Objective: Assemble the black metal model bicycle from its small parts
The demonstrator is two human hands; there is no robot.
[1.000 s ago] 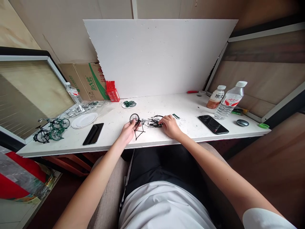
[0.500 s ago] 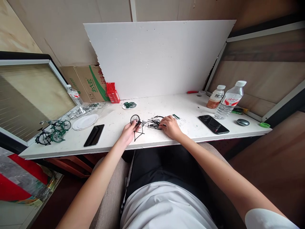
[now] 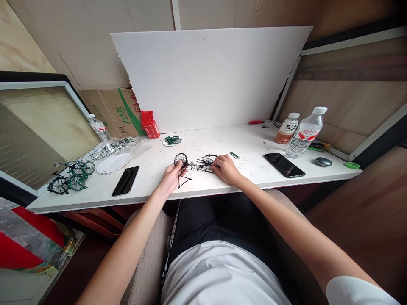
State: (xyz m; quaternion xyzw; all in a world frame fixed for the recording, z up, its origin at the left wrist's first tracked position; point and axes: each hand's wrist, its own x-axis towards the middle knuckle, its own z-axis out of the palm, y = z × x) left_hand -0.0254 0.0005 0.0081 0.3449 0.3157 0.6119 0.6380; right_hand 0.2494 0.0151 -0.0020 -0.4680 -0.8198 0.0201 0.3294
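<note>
My left hand [image 3: 172,176] is closed on a partly built black toy bicycle [image 3: 185,181], with one spoked wheel [image 3: 180,159] standing up above the fingers. The bicycle's thin frame sticks out to the right, just over the front of the table. My right hand [image 3: 226,169] rests among loose black plastic parts [image 3: 205,162], its fingertips pinched together and pointing down. Whatever lies between those fingertips is hidden. Small green strips [image 3: 234,155] lie just beyond that hand.
Assembled toy bicycles [image 3: 72,174], white paper plates [image 3: 114,163] and a phone [image 3: 126,181] are on the left. A small plate of green parts [image 3: 172,140] sits behind. On the right are another phone [image 3: 284,164], bottles [image 3: 306,133], a mouse [image 3: 323,162] and a green ring [image 3: 352,165].
My right hand has shifted very slightly left among the black parts. My left hand keeps the bicycle in nearly the same place. The view has moved a little.
</note>
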